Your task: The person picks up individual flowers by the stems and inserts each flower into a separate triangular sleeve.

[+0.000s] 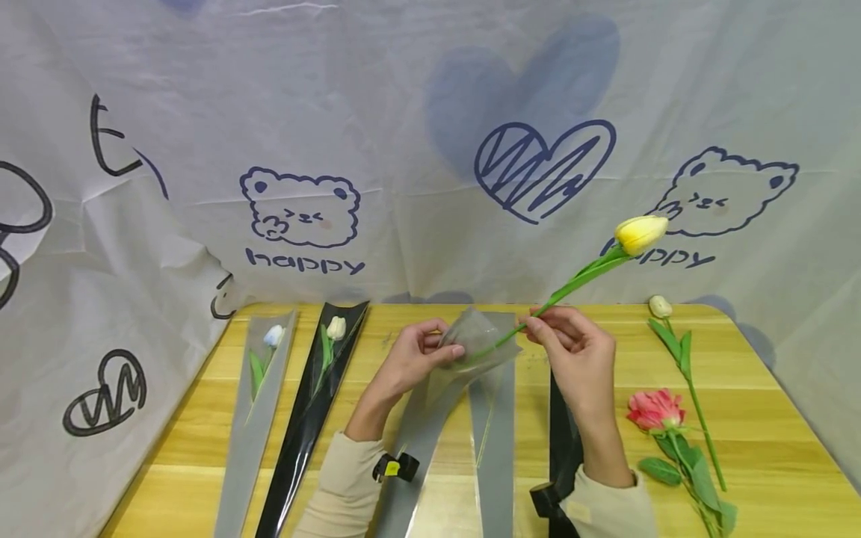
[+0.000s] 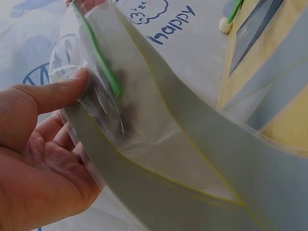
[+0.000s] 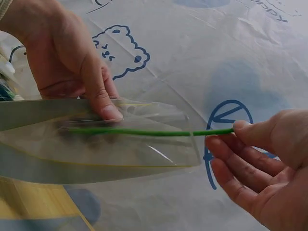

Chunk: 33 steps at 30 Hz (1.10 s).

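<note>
In the head view, the right hand (image 1: 575, 357) pinches the stem of a yellow tulip (image 1: 584, 280) between thumb and fingertips, its bloom raised to the upper right and its lower stem running into the mouth of a clear, grey-edged flower sleeve (image 1: 420, 426). The left hand (image 1: 413, 360) pinches that sleeve near its mouth. On the wooden table (image 1: 753, 403), a grey sleeve with a blue-and-white tulip (image 1: 273, 336) and a black sleeve with a cream tulip (image 1: 335, 328) lie side by side to the left; a pink rose (image 1: 656, 410) and a white tulip (image 1: 661, 306) lie to the right. A printed sheet (image 1: 397, 112) with hearts and bears hangs behind. In the left wrist view, the left thumb presses on the film from outside, and the green stem's cut end shows beyond it. In the right wrist view, the stem lies lengthwise within the film, its end near the left thumb, while the right thumb and fingertips pinch it just outside the sleeve's mouth.
</note>
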{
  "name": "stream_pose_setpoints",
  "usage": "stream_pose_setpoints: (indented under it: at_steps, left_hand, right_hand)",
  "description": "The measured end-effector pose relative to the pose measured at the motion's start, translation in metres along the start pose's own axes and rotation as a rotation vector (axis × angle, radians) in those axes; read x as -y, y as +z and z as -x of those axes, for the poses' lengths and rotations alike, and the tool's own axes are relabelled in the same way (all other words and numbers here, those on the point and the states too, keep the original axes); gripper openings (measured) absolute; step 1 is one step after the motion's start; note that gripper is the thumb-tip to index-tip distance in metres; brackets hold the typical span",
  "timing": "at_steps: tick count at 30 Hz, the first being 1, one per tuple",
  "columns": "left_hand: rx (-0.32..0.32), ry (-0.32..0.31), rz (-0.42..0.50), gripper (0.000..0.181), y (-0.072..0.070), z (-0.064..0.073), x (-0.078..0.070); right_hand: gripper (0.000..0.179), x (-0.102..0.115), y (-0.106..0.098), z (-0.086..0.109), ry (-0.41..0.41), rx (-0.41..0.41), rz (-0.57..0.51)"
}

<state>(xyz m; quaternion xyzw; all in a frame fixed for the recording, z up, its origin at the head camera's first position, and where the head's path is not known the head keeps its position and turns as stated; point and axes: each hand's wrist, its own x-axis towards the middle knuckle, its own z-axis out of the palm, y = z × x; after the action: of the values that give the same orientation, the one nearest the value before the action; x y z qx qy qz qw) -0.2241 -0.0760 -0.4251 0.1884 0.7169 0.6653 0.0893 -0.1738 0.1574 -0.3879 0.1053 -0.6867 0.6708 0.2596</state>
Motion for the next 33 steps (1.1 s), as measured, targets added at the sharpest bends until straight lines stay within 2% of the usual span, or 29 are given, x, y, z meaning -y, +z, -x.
stream_pose_setpoints:
  at_steps: [3,9,14,19,22,26,30,33]
  left_hand:
    - [-0.014,-0.002,0.009,0.012,0.001,0.0,-0.003]
    - [-0.024,-0.011,0.019,0.013,0.002,0.001,-0.006]
    - [-0.008,0.022,-0.023,0.013,0.005,0.002,-0.008]
    - [0.005,0.056,-0.047,0.012,0.008,0.003,-0.011]
    - [0.041,0.064,-0.044,0.012,0.009,0.004,-0.012]
    - [0.129,0.044,-0.063,0.019,0.004,0.006,-0.01]
    - [0.191,0.023,-0.154,0.023,-0.002,0.007,-0.007]
    - [0.196,0.025,-0.224,0.016,-0.003,0.006,-0.005]
  right_hand:
    - [0.007,0.0,0.001,0.001,-0.003,0.052,0.07]
    - [0.012,0.0,0.0,0.003,0.032,0.19,0.122]
    - [0.016,0.002,-0.001,0.004,0.09,0.283,0.194]
    - [0.014,0.003,-0.002,0.005,0.142,0.339,0.281]
    - [0.011,0.003,-0.002,0.005,0.135,0.349,0.312]
    - [0.008,0.003,-0.004,0.005,0.126,0.314,0.317]
    - [0.007,0.002,-0.008,0.003,0.115,0.246,0.292]
    - [0.007,0.002,-0.011,0.002,0.098,0.234,0.284]
